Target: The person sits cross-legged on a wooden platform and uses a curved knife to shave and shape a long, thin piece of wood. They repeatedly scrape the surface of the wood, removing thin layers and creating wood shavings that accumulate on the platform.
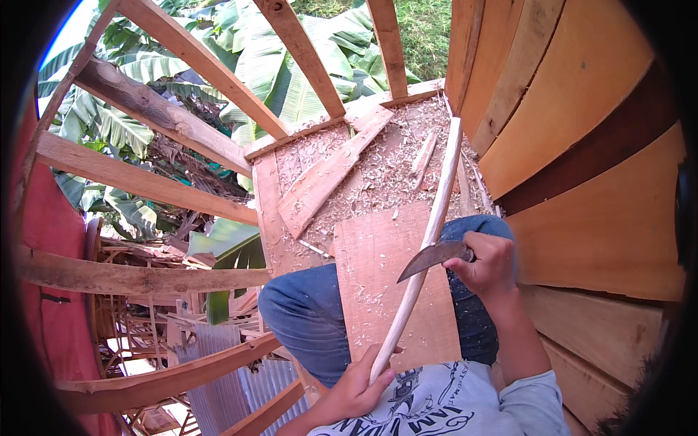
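Observation:
A long, slightly curved pale wooden stick (441, 190) slants up and away from my body across a flat board (374, 251) on my lap. Its near end is in my left hand (358, 389), with the fingers wrapped round it. My right hand (487, 265) is closed on the handle of a knife (430, 259) with a broad dark blade. The blade lies across the stick around its middle and points to the left. Most of the knife's handle is hidden in my fist. Some curled shavings lie on the board.
Wood shavings (313, 156) cover the floor ahead, with a loose plank (331, 174) and a short wood piece (424, 154) among them. Wooden rails (156, 187) fence the left and far sides, banana leaves beyond. A plank wall (560, 145) stands close on the right.

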{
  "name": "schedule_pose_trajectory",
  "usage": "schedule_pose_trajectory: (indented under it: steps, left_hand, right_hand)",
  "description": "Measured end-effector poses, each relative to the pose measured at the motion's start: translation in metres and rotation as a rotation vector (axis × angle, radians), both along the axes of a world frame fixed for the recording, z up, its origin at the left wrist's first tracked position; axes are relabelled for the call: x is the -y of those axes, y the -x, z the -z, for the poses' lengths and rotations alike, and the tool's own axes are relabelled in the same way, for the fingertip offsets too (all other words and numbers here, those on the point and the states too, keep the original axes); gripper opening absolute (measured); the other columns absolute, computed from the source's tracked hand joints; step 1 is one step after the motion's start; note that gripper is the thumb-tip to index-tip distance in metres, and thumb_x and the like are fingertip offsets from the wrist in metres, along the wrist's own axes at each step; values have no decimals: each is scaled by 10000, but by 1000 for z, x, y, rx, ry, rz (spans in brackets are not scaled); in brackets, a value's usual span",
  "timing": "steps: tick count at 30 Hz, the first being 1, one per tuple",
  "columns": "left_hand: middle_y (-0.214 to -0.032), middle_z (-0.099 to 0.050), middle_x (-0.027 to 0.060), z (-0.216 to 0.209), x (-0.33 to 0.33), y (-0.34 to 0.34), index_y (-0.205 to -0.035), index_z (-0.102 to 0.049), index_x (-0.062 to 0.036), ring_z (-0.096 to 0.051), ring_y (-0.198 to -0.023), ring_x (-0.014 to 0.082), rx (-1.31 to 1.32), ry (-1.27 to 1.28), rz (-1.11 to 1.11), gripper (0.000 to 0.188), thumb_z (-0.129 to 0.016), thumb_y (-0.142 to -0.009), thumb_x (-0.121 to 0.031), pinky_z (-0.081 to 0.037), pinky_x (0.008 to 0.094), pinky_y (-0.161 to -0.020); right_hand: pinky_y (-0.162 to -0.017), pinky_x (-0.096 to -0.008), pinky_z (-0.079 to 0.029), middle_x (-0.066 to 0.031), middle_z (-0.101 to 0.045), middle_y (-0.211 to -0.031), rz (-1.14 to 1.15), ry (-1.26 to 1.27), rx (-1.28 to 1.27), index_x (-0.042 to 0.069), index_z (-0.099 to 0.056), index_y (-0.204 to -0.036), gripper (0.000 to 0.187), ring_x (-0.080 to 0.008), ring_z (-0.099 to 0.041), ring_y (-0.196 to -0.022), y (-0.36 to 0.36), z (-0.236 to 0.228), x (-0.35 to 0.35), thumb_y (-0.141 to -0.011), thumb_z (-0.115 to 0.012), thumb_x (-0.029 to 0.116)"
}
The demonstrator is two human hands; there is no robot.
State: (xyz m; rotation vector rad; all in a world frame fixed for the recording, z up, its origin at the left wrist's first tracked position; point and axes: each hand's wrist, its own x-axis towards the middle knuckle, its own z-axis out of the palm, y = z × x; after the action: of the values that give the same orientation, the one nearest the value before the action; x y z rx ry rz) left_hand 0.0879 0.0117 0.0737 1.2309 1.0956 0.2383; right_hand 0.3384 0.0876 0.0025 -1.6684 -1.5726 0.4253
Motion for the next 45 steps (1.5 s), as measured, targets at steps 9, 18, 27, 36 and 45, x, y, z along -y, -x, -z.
schedule_pose_trajectory:
  steps: [9, 18, 27, 36, 45]
  left_hand:
    - [-737, -452, -25, 4, 9, 8, -1284, -408, -26, -421, -588, 45, 28, 119, -46, 379, -469, -945, -186, -352, 225, -548]
    - [-723, -482, 57, 5, 3, 8, -1248, -440, -16, -491, -640, 129, -70, 7, -31, 344, -499, -939, -158, -407, 304, -602]
    - [-706, -556, 180, 2, 4, 12, -1212, -422, 10, -589, -624, 262, -107, -62, 55, 346, -534, -934, -163, -441, 364, -585]
    - [-684, -580, 189, -1, -3, 11, -1211, -417, 22, -606, -600, 296, -198, -93, 27, 356, -536, -928, -158, -455, 383, -587]
    - [-650, -575, 209, -1, -2, 17, -1199, -430, 28, -616, -580, 341, -170, -130, 54, 353, -540, -929, -171, -452, 397, -548]
  right_hand:
    - [-424, -384, -388, -131, -464, -493, -380, -123, 10, 50, -486, -559, 564, -313, -531, -453, 24, 4, 15, -816, -638, 528]
    - [-438, -386, -395, -141, -479, -485, -425, -137, -10, 17, -524, -619, 510, -335, -554, -477, 32, -7, 15, -877, -604, 449]
    - [-460, -371, -407, -141, -517, -553, -296, -71, -59, 7, -593, -722, 456, -342, -546, -502, 5, -8, 9, -915, -563, 419]
    - [-459, -372, -421, -150, -529, -556, -437, 49, -27, 15, -588, -708, 420, -342, -570, -516, 15, -7, 23, -884, -604, 397]
    - [-449, -333, -413, -119, -489, -517, -594, -116, 93, 43, -569, -666, 393, -292, -572, -491, 18, -4, 20, -889, -608, 364]
